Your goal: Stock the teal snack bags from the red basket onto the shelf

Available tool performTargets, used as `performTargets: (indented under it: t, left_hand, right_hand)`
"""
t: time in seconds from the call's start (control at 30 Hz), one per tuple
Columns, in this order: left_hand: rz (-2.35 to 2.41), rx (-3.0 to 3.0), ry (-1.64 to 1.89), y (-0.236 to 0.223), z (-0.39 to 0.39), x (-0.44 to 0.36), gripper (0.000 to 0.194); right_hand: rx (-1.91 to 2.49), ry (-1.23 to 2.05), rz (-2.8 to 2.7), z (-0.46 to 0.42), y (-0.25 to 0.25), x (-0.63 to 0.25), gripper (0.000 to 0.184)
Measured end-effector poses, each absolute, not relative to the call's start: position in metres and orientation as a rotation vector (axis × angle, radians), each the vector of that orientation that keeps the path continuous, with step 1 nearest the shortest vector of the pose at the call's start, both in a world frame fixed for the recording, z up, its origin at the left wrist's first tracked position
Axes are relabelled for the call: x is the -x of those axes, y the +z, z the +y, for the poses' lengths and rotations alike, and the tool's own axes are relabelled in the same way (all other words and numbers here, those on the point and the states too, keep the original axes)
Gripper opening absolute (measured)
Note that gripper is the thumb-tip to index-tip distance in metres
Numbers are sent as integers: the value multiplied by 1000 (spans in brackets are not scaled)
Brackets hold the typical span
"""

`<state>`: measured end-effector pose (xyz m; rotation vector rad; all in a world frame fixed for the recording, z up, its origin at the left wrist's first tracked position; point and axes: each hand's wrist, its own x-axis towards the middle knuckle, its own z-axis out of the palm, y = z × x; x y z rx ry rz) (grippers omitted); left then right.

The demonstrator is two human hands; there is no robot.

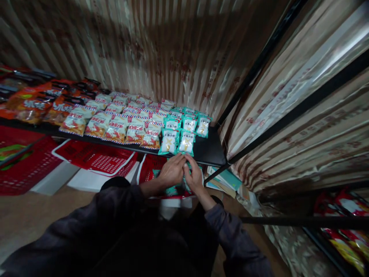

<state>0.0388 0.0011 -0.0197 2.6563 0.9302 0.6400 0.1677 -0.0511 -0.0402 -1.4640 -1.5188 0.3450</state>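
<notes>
My left hand point(172, 171) and my right hand point(193, 177) meet at the fingertips by the shelf's front edge, just below a green-and-white snack packet point(186, 142). The fingers of both are drawn together; what they grip, if anything, is hidden. Beside that packet lies another green snack packet point(168, 141), with several more in rows behind. Under my hands stands a red basket point(147, 169), in which green packets point(172, 191) partly show.
Rows of white-and-orange snack bags point(115, 129) and larger orange bags point(34, 104) fill the black shelf point(210, 148) leftward. More red baskets point(108, 157) stand below. A black post point(259, 65) rises at right before striped curtains point(173, 46). Booklets point(223, 179) lie under the shelf's right end.
</notes>
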Motion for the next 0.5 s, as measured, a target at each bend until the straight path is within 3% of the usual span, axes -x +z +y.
performTargets:
  t: [0.23,0.5]
  left_hand:
    - [1168,-2342,180,-107,-25,2,40]
    - [1273,-1838,349,-126,5,-2,40]
  right_hand:
    - [1852,613,-1511,-79,-130,-128,42]
    - [1990,618,-1379,-59,-139,-141,50]
